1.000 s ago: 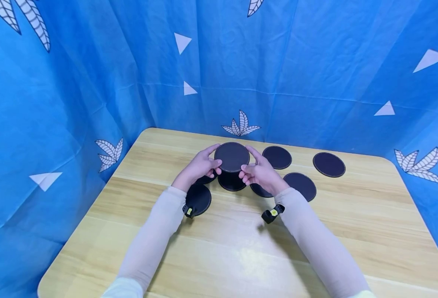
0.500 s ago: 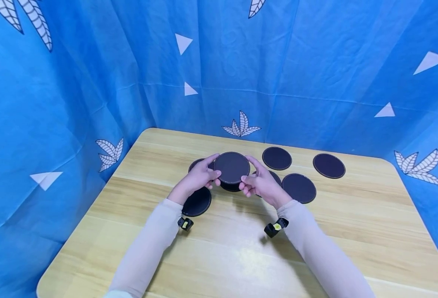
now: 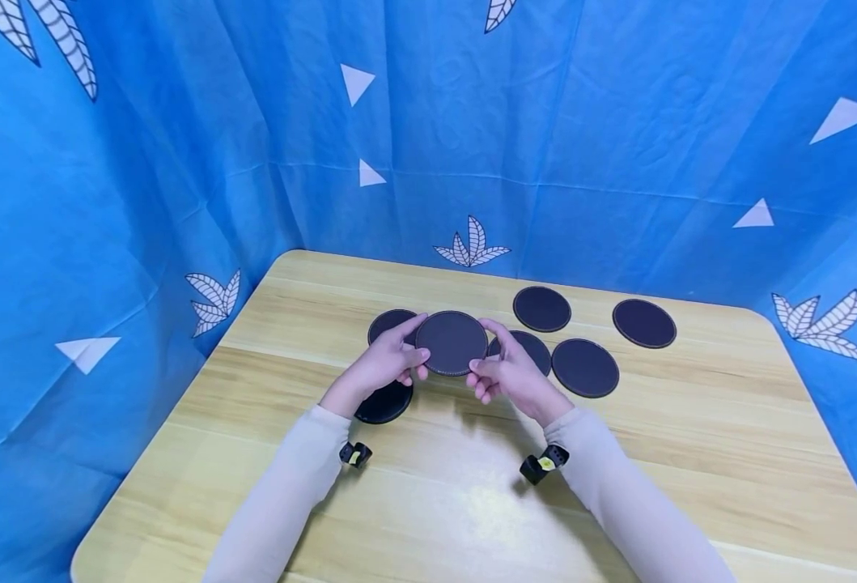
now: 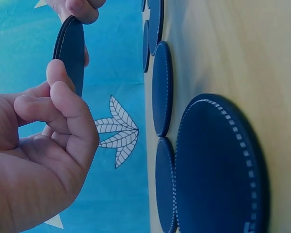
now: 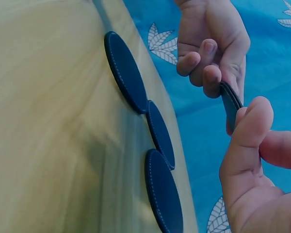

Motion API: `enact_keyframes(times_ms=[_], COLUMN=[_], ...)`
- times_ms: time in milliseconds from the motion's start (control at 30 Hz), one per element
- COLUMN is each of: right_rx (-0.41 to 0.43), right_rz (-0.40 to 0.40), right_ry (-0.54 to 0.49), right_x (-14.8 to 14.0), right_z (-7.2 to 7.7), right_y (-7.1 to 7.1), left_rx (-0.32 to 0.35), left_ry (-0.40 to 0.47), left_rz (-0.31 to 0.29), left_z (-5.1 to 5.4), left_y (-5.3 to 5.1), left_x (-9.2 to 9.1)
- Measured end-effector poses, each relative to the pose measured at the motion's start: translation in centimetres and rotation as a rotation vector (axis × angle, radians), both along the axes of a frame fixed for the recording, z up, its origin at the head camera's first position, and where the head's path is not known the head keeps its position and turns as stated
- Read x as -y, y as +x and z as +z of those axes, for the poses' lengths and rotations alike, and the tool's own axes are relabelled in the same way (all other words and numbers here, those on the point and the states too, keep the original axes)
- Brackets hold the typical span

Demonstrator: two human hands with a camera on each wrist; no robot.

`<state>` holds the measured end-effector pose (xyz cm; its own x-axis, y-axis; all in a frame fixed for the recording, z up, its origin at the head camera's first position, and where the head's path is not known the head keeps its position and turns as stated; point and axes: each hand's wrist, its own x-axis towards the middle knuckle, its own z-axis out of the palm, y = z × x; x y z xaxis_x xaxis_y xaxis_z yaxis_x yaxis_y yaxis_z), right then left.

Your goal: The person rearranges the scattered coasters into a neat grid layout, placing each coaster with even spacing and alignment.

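Note:
A round dark leather coaster (image 3: 453,343) with a stitched rim is held flat above the table between both hands. My left hand (image 3: 384,360) pinches its left edge and my right hand (image 3: 513,374) pinches the right edge, thumbs toward me. Both wrist views show the coaster clear of the tabletop. Under it lies another coaster (image 4: 162,87), hidden in the head view. Left of that, one coaster (image 3: 390,322) sits at the back and one (image 3: 384,405) nearer me, both partly covered by my left hand. Beside my right hand is a further coaster (image 3: 533,346).
More matching coasters lie to the right: one (image 3: 584,368) close in, one (image 3: 542,309) at the back and one (image 3: 644,323) farthest right. The light wooden table (image 3: 428,502) meets a blue patterned curtain (image 3: 457,121) behind and at both sides.
Both hands have brought the held coaster back toward me, down in the head view. It now covers the table coaster that showed beneath it. The grip stays the same.

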<state>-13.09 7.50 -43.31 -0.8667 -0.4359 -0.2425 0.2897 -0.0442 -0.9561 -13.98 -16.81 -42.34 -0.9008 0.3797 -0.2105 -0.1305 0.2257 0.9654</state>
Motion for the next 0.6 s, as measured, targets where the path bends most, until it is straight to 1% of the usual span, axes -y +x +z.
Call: enact_keyframes(times_ms=[233,367,600], right_rx=[0.016,0.019,0.035], right_rz=[0.014,0.025,0.018], right_ry=[0.003,0.023,0.059], right_x=[-0.1,-0.1,-0.1], right_z=[-0.7,-1.2,-2.2], right_y=[0.9,1.5,2.3], left_rx=[0.014,0.020,0.032], left_ry=[0.007,0.017,-0.003], left_rz=[-0.022,-0.044,-0.080], left_z=[-0.8,-1.3,-1.9], left_y=[0.9,1.4,2.4], left_x=[0.3,0.5,0.7])
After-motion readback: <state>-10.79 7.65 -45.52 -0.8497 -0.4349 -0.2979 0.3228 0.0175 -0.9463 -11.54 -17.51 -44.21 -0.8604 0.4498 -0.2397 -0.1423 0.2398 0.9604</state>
